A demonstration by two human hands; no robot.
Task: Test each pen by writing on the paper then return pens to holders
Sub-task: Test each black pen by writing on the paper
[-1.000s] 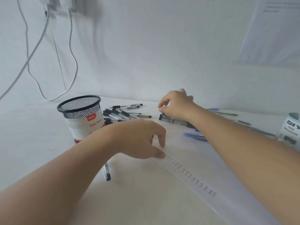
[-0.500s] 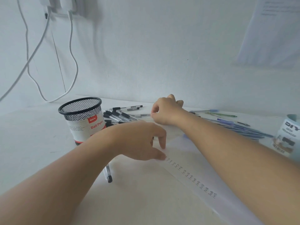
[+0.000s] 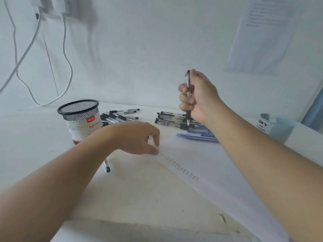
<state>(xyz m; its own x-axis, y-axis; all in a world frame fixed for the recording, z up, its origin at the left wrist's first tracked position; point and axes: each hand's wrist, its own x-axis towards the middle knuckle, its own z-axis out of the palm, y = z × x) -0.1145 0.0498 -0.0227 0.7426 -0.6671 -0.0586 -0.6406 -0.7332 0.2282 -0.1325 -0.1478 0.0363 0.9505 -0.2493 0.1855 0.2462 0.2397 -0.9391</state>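
Note:
My right hand (image 3: 197,96) grips a black-and-clear pen (image 3: 188,117) upright in a fist, tip down, thumb at its top, above a pile of black pens (image 3: 167,119). My left hand (image 3: 139,138) presses its fingertips on the left edge of the white paper (image 3: 218,172), next to a row of small written marks (image 3: 178,166). A black mesh holder (image 3: 80,117) labelled "Ball Pens" stands at the left. More black pens (image 3: 118,117) lie behind it. Blue pens (image 3: 197,135) lie at the paper's far edge.
One black pen (image 3: 106,165) lies on the table under my left forearm. A pale blue desk organizer (image 3: 269,124) stands at the right. White cables (image 3: 66,55) hang down the wall at the left, and a printed sheet (image 3: 264,32) is on the wall at the upper right.
My right hand has lifted from the pile with one pen, raising it upright. My left hand stays on the paper's edge.

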